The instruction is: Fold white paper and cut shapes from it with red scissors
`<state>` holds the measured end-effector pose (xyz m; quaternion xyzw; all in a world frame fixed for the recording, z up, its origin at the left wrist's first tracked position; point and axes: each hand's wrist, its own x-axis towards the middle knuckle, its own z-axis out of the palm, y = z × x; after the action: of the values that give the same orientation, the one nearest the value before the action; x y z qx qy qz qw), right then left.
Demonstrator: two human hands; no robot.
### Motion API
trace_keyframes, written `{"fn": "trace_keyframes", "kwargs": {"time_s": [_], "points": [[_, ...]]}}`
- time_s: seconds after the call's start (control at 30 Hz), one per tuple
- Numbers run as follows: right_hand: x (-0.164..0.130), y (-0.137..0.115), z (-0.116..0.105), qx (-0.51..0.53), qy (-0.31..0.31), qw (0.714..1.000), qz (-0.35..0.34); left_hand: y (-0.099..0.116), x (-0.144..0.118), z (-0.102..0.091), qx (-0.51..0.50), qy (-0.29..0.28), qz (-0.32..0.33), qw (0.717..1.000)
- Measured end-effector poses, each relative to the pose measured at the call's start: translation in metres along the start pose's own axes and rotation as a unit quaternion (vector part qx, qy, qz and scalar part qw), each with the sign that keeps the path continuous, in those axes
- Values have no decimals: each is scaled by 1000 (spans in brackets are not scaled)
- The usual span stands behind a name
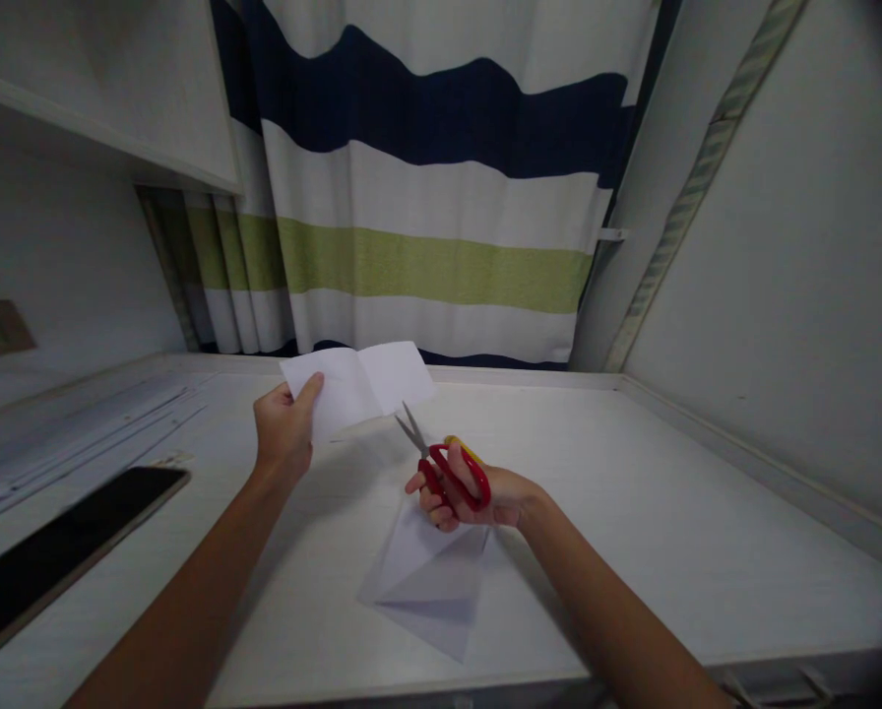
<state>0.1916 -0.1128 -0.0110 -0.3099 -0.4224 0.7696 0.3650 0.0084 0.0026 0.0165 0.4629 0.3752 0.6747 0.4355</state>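
My left hand (285, 428) pinches the left side of a white sheet of paper (346, 389), thumb on top. The sheet has a crease down its middle and is held up above the table. In my right hand (477, 492) is a pair of scissors (441, 468) with red handles, its blades slightly apart and pointing up toward the sheet's lower right edge. Something yellow (462, 449) shows beside the handles; I cannot make out what it is. Below the right hand, folded white paper (433, 581) lies on the table, partly covered by the hand.
A white table (596, 551) spans the view. At the left lies a dark flat device (64, 547), resembling a phone or tablet. Behind the table hangs a striped curtain (426, 266). A shelf (101, 138) juts out at upper left, and a wall (781, 295) rises on the right.
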Motion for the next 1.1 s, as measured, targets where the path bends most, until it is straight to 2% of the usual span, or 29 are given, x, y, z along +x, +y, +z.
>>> {"fn": "trace_keyframes", "kwargs": {"time_s": [0.1,0.23,0.53,0.83,1.1], "points": [[1,2,-1,12,-34,999,27,2,-2,2,-20,-3,-15,1000],[3,5,-1,25,-59,998,29,3,-7,4,-31,-30,-33,999],[7,4,4,24,-29,999,5,2,-18,8,-33,-80,-67,994],[11,6,-5,34,-71,997,-5,2,-22,15,-72,-53,-81,993],[11,5,-6,45,-94,994,-14,1,-27,18,-75,-22,-53,996]]}}
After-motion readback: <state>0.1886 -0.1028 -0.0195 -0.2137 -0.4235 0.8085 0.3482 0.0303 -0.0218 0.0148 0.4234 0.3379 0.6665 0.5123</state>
